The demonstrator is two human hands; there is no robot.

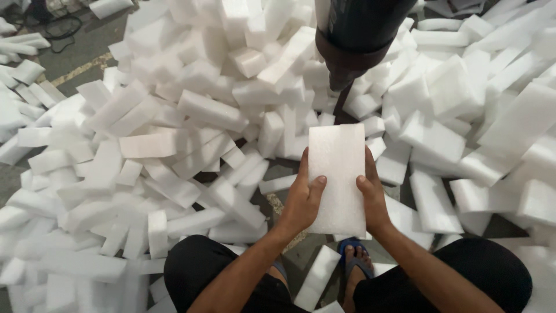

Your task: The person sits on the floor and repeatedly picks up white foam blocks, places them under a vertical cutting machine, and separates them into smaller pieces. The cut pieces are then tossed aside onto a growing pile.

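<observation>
I hold a flat white foam slab (337,177) upright in front of me with both hands. My left hand (302,200) grips its left edge, thumb on the front face. My right hand (373,197) grips its right edge in the same way. The slab is rectangular and taller than it is wide. Below it I see my knees in black shorts (200,272) and my feet in blue sandals (354,255).
A large heap of white foam blocks (197,116) covers the floor on all sides. A dark cylindrical object with a brown band (356,40) hangs at the top centre, just beyond the slab. Grey floor with black cables (63,26) shows at the far left.
</observation>
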